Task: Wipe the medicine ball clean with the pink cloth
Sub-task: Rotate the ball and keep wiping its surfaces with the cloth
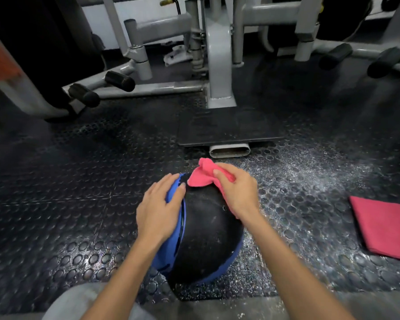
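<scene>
A black and blue medicine ball (206, 236) sits on the studded rubber floor right in front of me. My left hand (158, 209) lies flat on the ball's blue left side, fingers straight. My right hand (237, 189) grips a bunched pink cloth (201, 176) and presses it on the far top of the ball. Part of the cloth is hidden under that hand.
A folded red cloth (386, 227) lies on the floor at the right edge. Ahead stands a grey gym machine (219, 65) with a black footplate (226, 128) and padded rollers (120, 80). White dust speckles the floor (310, 172) to the right.
</scene>
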{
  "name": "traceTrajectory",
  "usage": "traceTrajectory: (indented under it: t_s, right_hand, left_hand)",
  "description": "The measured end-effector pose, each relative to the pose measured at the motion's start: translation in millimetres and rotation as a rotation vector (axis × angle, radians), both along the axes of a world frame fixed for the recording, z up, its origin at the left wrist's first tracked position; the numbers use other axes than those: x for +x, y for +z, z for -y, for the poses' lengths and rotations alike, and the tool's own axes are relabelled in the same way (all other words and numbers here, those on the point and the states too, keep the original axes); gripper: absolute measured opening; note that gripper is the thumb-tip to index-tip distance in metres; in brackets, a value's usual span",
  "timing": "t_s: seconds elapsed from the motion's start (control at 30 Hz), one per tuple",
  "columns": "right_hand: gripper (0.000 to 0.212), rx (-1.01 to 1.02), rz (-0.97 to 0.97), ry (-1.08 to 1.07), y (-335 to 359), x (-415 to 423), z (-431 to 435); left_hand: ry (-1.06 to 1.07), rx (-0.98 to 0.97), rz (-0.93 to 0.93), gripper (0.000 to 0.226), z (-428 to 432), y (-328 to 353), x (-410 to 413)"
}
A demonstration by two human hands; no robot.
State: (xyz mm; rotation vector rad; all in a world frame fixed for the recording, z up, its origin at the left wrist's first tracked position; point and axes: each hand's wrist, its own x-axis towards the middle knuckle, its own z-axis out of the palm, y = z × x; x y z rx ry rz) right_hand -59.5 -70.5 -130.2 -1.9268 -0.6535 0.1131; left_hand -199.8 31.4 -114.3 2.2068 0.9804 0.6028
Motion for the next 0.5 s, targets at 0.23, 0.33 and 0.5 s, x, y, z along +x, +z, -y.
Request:
traceTrajectory:
  t_s: [0.23,0.33,0.5]
  right_hand:
    - [0.025,0.297,0.443,0.021,-24.0,-68.9,32.5]
    - [0.028,0.327,0.241,-0.161,-34.5,-48.5,37.6]
    - [0.044,0.334,-0.118,-0.250,-17.6,-4.1,61.5]
  left_hand:
    - [0.008,-0.148,-0.166,0.031,-8.1,26.4,32.0]
    - [0.010,-0.114,-0.214,0.035,-4.9,27.3,44.1]
    - [0.075,-0.128,-0.248,0.037,-2.7,28.3,55.0]
